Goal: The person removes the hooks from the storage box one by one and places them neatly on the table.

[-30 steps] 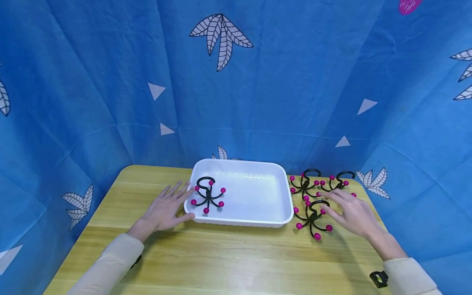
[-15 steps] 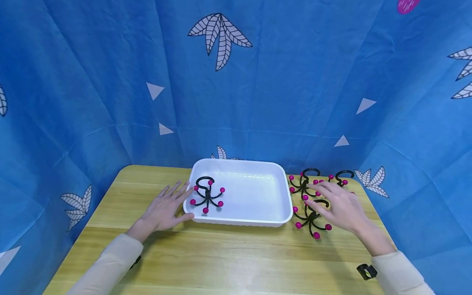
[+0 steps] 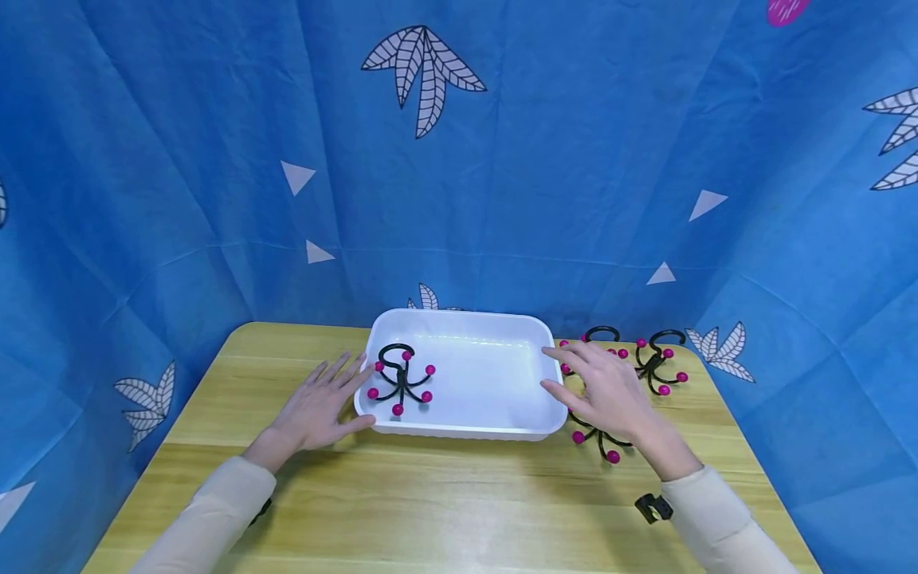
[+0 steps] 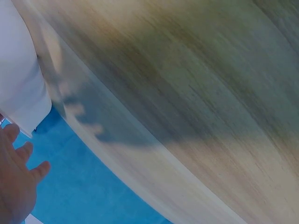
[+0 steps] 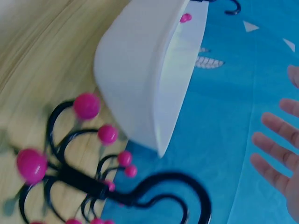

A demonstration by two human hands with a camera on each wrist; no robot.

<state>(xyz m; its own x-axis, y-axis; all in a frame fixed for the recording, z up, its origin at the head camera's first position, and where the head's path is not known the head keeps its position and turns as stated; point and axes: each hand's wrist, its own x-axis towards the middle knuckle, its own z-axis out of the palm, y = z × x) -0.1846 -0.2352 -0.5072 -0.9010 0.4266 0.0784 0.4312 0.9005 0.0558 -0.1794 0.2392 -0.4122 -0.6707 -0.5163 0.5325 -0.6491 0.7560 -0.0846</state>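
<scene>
A white plastic tray (image 3: 488,383) stands on the table, with a black multi-arm hook (image 3: 402,383) with pink ball tips lying in its left part. My left hand (image 3: 315,408), fingers spread, is at the tray's left rim; the left wrist view catches its fingers (image 4: 39,171) at the edge. Over the tray's right rim is my right hand (image 3: 610,391), fingers extended and holding nothing. Beneath and behind it are more such hooks: a front one (image 3: 604,437), a back one (image 3: 602,329), both partly hidden, and a far-right one (image 3: 651,365). The right wrist view shows a hook (image 5: 79,179) beside the tray.
The wooden table (image 3: 459,502) extends in front of the tray. A blue cloth (image 3: 459,175) with leaf and triangle prints hangs behind and at both sides. A black wrist device (image 3: 654,508) sits by the right sleeve.
My right hand has moved left from above the hooks to the tray's right rim, empty throughout. The far-right hook is now uncovered. My left hand keeps its place at the tray.
</scene>
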